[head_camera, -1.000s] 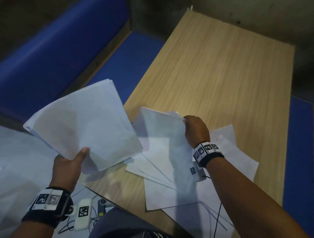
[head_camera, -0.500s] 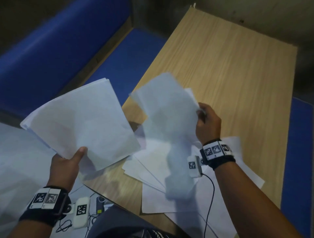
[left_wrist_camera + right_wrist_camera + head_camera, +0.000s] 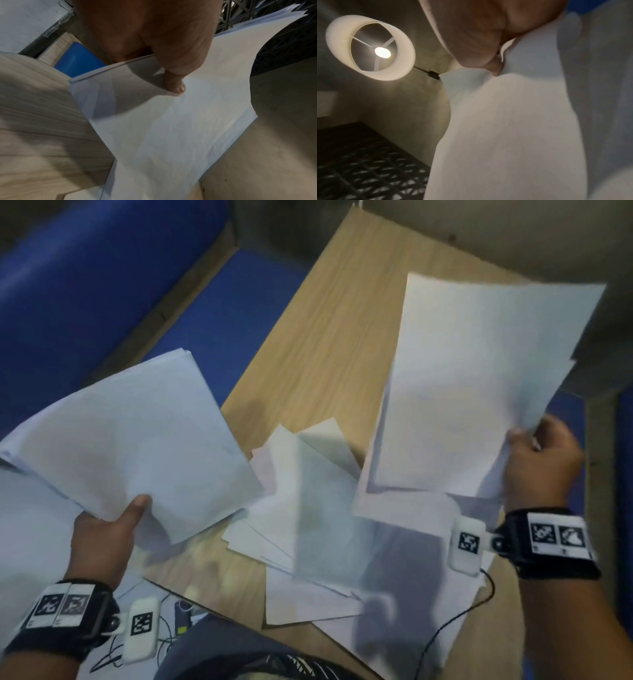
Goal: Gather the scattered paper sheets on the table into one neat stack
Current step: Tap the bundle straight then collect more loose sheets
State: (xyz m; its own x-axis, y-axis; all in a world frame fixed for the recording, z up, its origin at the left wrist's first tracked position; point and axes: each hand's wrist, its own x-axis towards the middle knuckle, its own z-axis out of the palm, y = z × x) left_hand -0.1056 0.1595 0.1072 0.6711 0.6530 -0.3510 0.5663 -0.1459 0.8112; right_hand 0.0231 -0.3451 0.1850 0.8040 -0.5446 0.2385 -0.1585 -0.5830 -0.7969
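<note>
From the head camera I see my left hand gripping one thick bundle of white paper sheets at its near corner, thumb on top, held up off the left edge of the light wooden table. My right hand pinches a lifted pair of white sheets by their right edge, raised above the tabletop; I count two edges there, though blur makes that uncertain. Between the hands, loose white sheets lie overlapping on the table's near half; I cannot count them exactly, at least five. Blue upholstered seating runs along the left.

In the left wrist view, the thumb presses on the top sheet of the bundle, whose layered edge shows at the corner; wood-grain surface sits to the left.

In the right wrist view, the thumb clamps the crumpled edge of the raised paper. One round white lampshade with a lit bulb glows on the left.
</note>
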